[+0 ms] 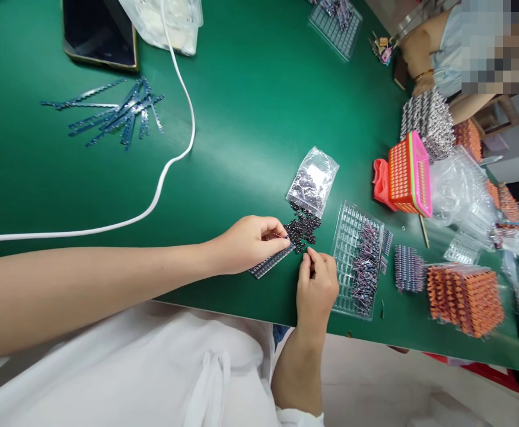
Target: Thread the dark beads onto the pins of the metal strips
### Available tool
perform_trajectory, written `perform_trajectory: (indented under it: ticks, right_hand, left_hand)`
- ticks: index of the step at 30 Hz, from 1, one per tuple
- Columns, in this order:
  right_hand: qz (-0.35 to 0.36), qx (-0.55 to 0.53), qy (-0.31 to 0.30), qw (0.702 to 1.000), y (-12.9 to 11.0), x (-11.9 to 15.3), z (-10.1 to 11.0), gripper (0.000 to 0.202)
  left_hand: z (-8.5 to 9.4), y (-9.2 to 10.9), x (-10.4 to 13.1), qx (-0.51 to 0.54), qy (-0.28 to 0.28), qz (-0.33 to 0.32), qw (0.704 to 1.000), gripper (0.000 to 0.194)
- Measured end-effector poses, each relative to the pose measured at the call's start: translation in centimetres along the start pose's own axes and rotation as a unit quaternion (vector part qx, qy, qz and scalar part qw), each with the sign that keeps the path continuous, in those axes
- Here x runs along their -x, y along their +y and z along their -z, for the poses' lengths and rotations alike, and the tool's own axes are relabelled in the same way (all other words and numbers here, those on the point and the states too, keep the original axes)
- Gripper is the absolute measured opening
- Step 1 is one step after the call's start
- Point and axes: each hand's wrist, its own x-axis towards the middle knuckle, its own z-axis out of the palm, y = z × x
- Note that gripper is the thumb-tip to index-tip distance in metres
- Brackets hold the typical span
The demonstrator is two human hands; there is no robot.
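Small dark shiny bead-like parts (302,229) lie in a loose pile, spilling from the mouth of a clear plastic bag (316,178). My left hand (254,244) is closed in a pinch at the pile's left edge. A thin, reddish, wire-like piece shows by its fingertips, too small to name. Beneath that hand lies a dark, ridged strip (270,264), partly covered. My right hand (318,284) pinches thumb and forefinger together just below the pile; whatever sits between them is hidden. Close to its right is a clear compartment tray (344,255) holding many thin-leaded dark pieces (366,270).
A white cable (161,184) curves across the green table (241,118). Blue toothed strips (126,112) and a phone (101,32) lie left. To the right stand a basket (404,175), orange stacked parts (464,299) and a grey stack (426,124), near another person's arm (419,56).
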Motion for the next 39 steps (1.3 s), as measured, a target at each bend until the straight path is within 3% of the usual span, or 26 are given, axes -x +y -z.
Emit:
perform_trajectory:
  ticks: [10, 14, 18, 22, 24, 32, 39]
  right_hand:
    - [-0.033, -0.003, -0.013, 0.999, -0.2, -0.7, 0.2, 0.018]
    - [-0.095, -0.085, 0.006, 0.992, -0.8, -0.5, 0.7, 0.014]
    - [-0.171, -0.272, 0.011, 0.947, -1.7, 0.0, 1.9, 0.017]
    - [-0.163, -0.432, 0.037, 0.886, -2.5, 0.1, 1.8, 0.016]
    - [-0.154, -0.457, 0.06, 0.874, -2.8, 0.1, 1.2, 0.014]
    - [-0.06, -0.307, 0.182, 0.932, -3.9, 0.4, 0.2, 0.003]
    - [-0.011, -0.252, 0.203, 0.946, -3.7, 0.8, 0.3, 0.013]
  left_hand:
    - [-0.1, -0.1, 0.4, -0.021, -0.021, -0.01, 1.0, 0.019]
    - [-0.1, -0.2, 0.6, -0.049, -0.043, -0.028, 0.997, 0.018]
    - [-0.3, -0.4, 0.9, -0.001, -0.088, -0.047, 0.995, 0.017]
    - [-0.6, -0.3, 1.3, 0.124, -0.126, -0.049, 0.983, 0.011]
    - [-0.7, -0.3, 1.4, 0.158, -0.131, -0.047, 0.978, 0.011]
    - [-1.1, -0.7, 1.6, 0.224, -0.123, -0.04, 0.966, 0.011]
    - [-1.0, -0.4, 2.0, 0.19, -0.123, -0.052, 0.973, 0.008]
